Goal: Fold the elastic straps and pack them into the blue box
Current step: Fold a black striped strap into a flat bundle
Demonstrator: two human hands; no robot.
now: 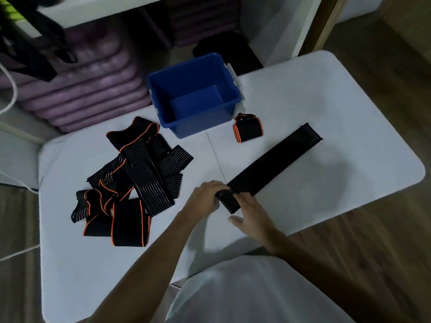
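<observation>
Both hands worked the near end of a long black elastic strap (271,166) laid flat on a white table (338,108). The left hand (205,197) had its fingers curled over the strap's near end, gripping it where the first fold appeared to be starting. The right hand (250,210) lay just beside it, fingers resting on the same end and the thumb spread out toward the near edge of the table; whether it pinched the fabric or only pressed it could not be told.

From the hands the strap ran diagonally to the far right, fully stretched out. Near its far end sat one folded strap (248,128), black with orange trim, on the table just to the right of the blue box (231,89), not in it. The box, at the far middle of the table, looked empty. To the left lay a loose pile of unfolded straps (130,180).

The likely risk was the springy strap unrolling if either hand eased off, or the roll skewing off line because the long tail lay at an angle. The folded strap also remained unpacked.
</observation>
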